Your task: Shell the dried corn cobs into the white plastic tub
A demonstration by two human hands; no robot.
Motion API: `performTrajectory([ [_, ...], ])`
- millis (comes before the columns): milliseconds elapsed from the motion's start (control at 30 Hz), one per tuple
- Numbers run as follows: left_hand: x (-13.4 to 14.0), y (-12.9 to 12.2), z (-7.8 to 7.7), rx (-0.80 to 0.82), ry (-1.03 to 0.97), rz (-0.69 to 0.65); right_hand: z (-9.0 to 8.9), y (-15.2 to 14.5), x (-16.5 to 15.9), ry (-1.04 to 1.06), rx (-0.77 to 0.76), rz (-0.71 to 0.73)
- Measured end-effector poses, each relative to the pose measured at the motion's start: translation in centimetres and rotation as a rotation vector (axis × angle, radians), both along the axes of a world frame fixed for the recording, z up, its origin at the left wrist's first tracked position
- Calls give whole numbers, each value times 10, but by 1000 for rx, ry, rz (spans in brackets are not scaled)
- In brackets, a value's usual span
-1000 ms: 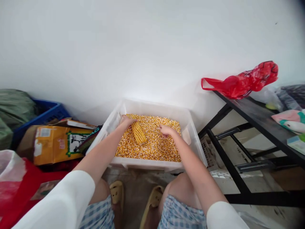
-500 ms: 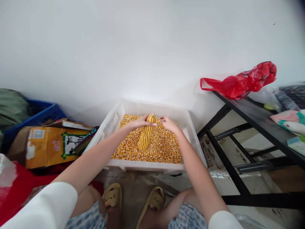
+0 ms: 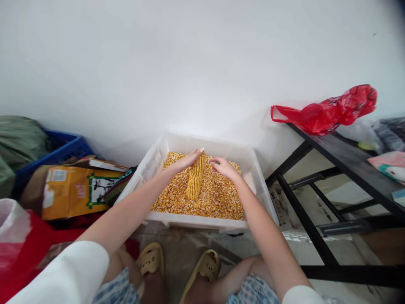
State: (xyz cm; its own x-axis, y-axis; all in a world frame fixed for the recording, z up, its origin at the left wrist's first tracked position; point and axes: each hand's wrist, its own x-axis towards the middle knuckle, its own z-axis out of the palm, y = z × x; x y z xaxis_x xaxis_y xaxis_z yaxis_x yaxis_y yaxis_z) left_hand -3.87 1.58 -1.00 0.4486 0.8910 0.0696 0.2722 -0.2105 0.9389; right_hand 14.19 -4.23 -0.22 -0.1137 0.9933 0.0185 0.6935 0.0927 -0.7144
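A yellow ear of corn stands tilted in a bed of loose corn kernels, its lower end resting on them. My left hand holds the ear near its upper end, with fingers reaching to the tip. Just right of the ear, apart from it, is my right hand. Its fingers are curled together, and a small dark green bit shows at them, too small to name. The kernels lie in a white plastic bin against the wall.
On the right is a black metal rack with a red plastic bag on its top. An orange carton and a blue crate stand to the left. Below the bin are my feet in tan clogs.
My left hand has slid up toward the ear's tip, baring more of its side. My right hand has drawn slightly away from the ear. The view has shifted a little.
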Motion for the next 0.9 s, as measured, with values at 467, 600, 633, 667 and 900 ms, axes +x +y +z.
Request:
performTrajectory([
  [467, 16, -10, -13, 336, 214, 66, -11, -2, -16, -153, -4, 40],
  [600, 18, -12, -12, 336, 229, 60, -17, 1, -14, -124, -27, 57],
  [633, 18, -12, -12, 332, 224, 59, -18, 2, -13, -114, -32, 44],
  [667, 18, -12, -13, 327, 214, 55, -19, 4, -12, -101, -36, 28],
  [900, 20, -15, -11, 301, 116, -24, -20, 10, -6, 77, -39, -145],
])
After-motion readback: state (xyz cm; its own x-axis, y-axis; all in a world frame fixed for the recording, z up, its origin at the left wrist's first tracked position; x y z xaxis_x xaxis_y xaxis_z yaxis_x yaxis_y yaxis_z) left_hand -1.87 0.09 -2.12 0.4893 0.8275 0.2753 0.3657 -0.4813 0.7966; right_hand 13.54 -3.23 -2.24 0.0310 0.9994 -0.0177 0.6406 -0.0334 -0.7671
